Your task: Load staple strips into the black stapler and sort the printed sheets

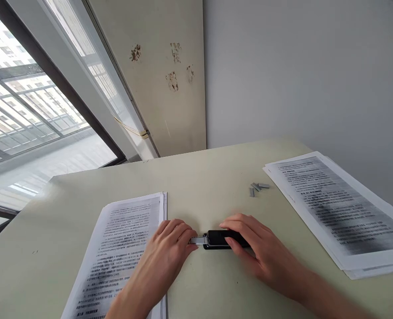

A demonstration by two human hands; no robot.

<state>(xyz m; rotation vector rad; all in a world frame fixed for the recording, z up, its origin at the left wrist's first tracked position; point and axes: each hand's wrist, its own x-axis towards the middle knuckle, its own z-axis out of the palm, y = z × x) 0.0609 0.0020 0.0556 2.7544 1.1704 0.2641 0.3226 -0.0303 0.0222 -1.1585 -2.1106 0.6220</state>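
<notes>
A black stapler lies on the table between my hands, with a narrow metal staple tray sticking out of its left end. My left hand pinches the outer end of that tray between thumb and fingers; the tip is hidden. Wrapped over the stapler's right part, my right hand covers that end of it. Several short strips of staples are scattered on the table beyond my right hand. Under my left wrist and forearm is a stack of printed sheets.
Another stack of printed sheets lies at the right of the pale table. A grey wall and a beige panel with worn patches stand behind the table. A window is at the left.
</notes>
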